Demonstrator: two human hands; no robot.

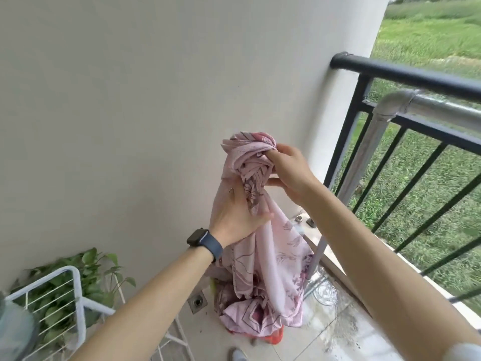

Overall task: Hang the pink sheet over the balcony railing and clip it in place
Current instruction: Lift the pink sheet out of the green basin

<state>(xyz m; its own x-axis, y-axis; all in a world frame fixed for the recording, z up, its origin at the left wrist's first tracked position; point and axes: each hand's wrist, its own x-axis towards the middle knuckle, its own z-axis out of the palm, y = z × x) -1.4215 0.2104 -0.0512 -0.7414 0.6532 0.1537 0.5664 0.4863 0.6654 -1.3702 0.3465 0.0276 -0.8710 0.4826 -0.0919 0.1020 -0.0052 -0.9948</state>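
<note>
The pink sheet (270, 256), pale with a dark floral print, is bunched and twisted in front of me, its lower end trailing onto the floor. My left hand (236, 212), with a dark watch on its wrist, grips the sheet around its middle. My right hand (289, 170) pinches the knotted top of the bundle. The black balcony railing (406, 74) runs from the wall to the right, above and behind my right arm. A silver pipe rail (406, 102) sits just inside it. No clips are visible.
A plain wall fills the left and centre. A white wire rack (75, 287) with a leafy plant (86, 272) stands at lower left. A floor drain (197, 302) and an orange thing (273, 338) under the sheet lie on the tiled floor. Grass lies beyond the railing.
</note>
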